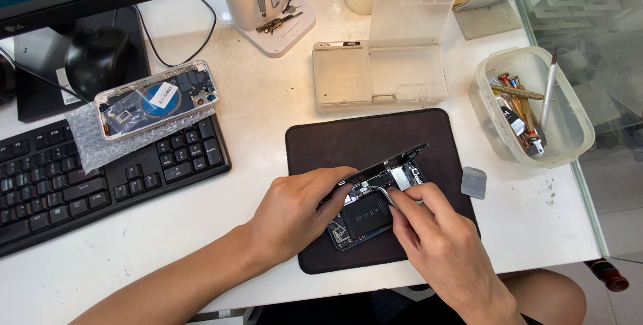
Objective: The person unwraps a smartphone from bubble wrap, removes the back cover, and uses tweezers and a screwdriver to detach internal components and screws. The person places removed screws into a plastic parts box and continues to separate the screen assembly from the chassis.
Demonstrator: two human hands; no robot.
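Metal tweezers [383, 194] pinched in my right hand [439, 238] probe the opened phone [372, 208] on the dark mat [355, 137]; my left hand [298, 214] props its screen [392, 161]. A slip could, I judge, tear a cable.

Bright even daylight, soft shadows, sharp focus, slight wide-angle bending at edges

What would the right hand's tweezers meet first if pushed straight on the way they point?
Probably the left hand's fingers, which hold the lifted screen over the open phone. The right hand aims the tweezers up-left toward them; depth is unclear.
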